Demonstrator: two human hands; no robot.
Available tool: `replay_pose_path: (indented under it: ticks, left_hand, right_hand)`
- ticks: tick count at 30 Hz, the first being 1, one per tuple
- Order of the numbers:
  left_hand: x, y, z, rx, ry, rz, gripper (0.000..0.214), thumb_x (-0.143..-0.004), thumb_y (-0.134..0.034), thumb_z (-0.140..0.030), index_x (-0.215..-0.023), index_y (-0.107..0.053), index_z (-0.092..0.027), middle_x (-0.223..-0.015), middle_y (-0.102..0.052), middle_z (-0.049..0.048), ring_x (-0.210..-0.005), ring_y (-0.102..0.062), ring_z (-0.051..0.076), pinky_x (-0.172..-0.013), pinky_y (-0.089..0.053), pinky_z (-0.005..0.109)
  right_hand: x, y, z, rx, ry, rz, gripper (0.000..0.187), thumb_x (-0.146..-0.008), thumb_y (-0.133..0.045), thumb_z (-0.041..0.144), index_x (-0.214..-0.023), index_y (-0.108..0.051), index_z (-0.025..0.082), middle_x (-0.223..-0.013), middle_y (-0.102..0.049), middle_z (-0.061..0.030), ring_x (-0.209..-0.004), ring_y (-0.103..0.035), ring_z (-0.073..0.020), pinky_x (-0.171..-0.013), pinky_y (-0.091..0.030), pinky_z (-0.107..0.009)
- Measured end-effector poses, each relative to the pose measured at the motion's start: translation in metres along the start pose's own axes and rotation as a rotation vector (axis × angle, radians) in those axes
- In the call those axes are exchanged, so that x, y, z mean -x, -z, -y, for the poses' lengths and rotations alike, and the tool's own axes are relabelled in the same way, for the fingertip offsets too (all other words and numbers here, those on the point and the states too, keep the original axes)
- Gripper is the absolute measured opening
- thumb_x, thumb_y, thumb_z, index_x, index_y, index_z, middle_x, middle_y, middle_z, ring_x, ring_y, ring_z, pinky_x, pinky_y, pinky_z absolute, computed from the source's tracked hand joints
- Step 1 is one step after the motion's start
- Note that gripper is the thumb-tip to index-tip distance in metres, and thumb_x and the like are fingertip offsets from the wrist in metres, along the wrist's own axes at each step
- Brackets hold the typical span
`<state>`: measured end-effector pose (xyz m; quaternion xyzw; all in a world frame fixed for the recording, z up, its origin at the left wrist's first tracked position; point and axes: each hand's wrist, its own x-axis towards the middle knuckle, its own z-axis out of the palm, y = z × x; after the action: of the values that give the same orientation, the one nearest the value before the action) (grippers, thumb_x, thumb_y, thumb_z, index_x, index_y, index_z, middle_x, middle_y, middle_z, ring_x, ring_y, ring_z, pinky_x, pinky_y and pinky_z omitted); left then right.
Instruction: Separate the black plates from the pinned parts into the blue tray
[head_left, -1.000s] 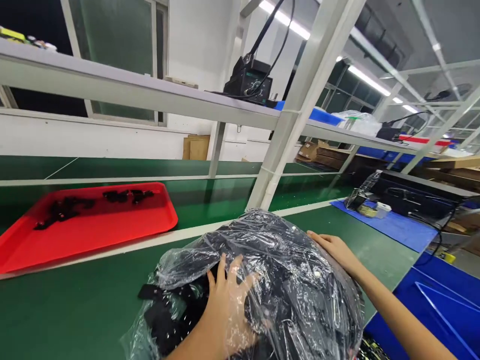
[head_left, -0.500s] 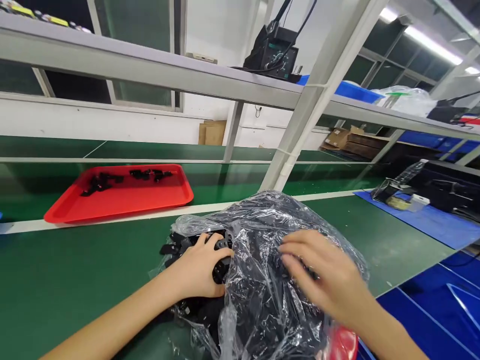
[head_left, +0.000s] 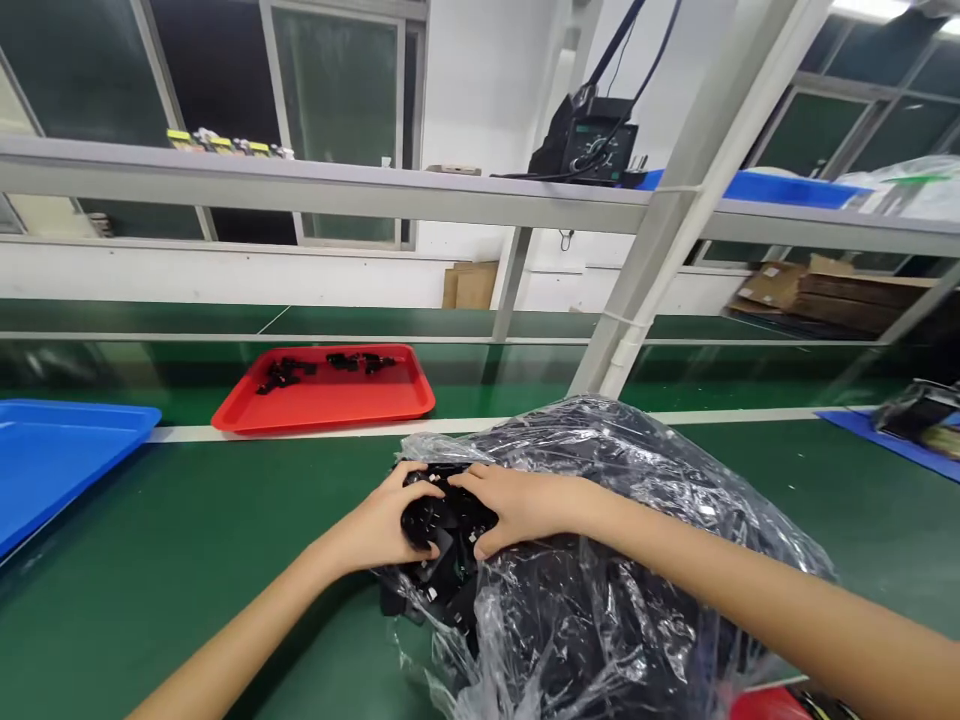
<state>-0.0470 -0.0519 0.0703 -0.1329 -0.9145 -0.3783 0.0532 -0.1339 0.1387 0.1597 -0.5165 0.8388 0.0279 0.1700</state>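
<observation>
A large clear plastic bag [head_left: 622,450] full of black plastic parts lies on the green bench, its mouth on the left side. At that mouth sit loose black plastic parts [head_left: 454,580], several with small shiny details. My left hand [head_left: 386,525] curls its fingers and thumb around a rounded black part at the left edge of the heap. Close beside it, my right hand [head_left: 525,505] reaches over the bag's edge and grips among the same black parts with thumb and fingers. The exact shape of what each holds is partly hidden.
Behind the bag stands a red tray [head_left: 322,415] with several small black parts. A blue tray [head_left: 75,450] lies at the left. A post [head_left: 645,290] rises behind the bag to a shelf [head_left: 337,190] bearing a black soldering station [head_left: 592,145].
My right hand has moved left from the top of the bag to the black parts at its mouth, near my left hand. The view has turned left, showing the blue tray.
</observation>
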Motion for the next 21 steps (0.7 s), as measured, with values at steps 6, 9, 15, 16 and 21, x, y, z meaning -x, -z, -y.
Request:
replay_pose_path:
  ticks: [6, 9, 15, 16, 21]
  left_hand:
    - [0.005, -0.007, -0.012, 0.180, 0.087, -0.230, 0.036, -0.052, -0.068, -0.015, -0.086, -0.058, -0.023, -0.106, -0.043, 0.0045, -0.090, -0.050, 0.024, -0.082, -0.042, 0.039]
    - [0.012, -0.005, 0.000, 0.426, 0.206, -0.415, 0.029, -0.053, -0.065, -0.012, -0.079, -0.057, -0.022, -0.100, -0.044, 0.0018, -0.089, -0.049, 0.020, -0.084, -0.040, 0.034]
    - [0.038, 0.005, 0.023, 1.294, 0.557, -0.598, 0.012, -0.077, -0.055, -0.026, -0.084, -0.048, -0.019, -0.080, -0.053, 0.0029, -0.070, -0.055, 0.016, -0.056, -0.044, 0.024]
    - [0.043, 0.008, 0.024, 1.443, 0.585, -0.630, 0.009, -0.081, -0.051, -0.026, -0.085, -0.046, -0.019, -0.083, -0.055, 0.0047, -0.071, -0.058, 0.015, -0.056, -0.045, 0.023]
    - [0.065, 0.014, 0.017, 1.983, 0.574, -0.808, 0.009, -0.090, -0.047, -0.025, -0.087, -0.048, -0.017, -0.088, -0.059, 0.0067, -0.071, -0.062, 0.012, -0.051, -0.046, 0.014]
  right_hand:
    - [-0.044, -0.016, -0.001, 0.120, -0.004, -0.021, 0.113, -0.054, -0.090, 0.033, -0.148, -0.032, 0.010, -0.153, -0.023, -0.0209, -0.131, -0.027, -0.0496, -0.101, -0.038, -0.060]
    - [-0.052, -0.026, 0.004, 0.163, 0.019, -0.021, 0.095, -0.056, -0.089, 0.035, -0.139, -0.048, 0.014, -0.145, -0.036, -0.0206, -0.126, -0.034, -0.0516, -0.095, -0.043, -0.062]
    - [-0.038, -0.023, 0.026, 0.203, 0.036, -0.104, 0.064, -0.068, -0.082, 0.019, -0.127, -0.059, 0.010, -0.137, -0.047, -0.0218, -0.121, -0.044, -0.0461, -0.091, -0.050, -0.055]
    - [-0.031, -0.021, 0.029, 0.203, 0.025, -0.125, 0.061, -0.071, -0.079, 0.017, -0.128, -0.059, 0.010, -0.140, -0.045, -0.0218, -0.122, -0.045, -0.0446, -0.090, -0.051, -0.054]
    - [0.022, -0.031, 0.035, 0.218, -0.005, -0.376, 0.048, -0.089, -0.060, 0.026, -0.135, -0.053, 0.019, -0.147, -0.040, -0.0135, -0.129, -0.043, -0.0394, -0.096, -0.049, -0.058]
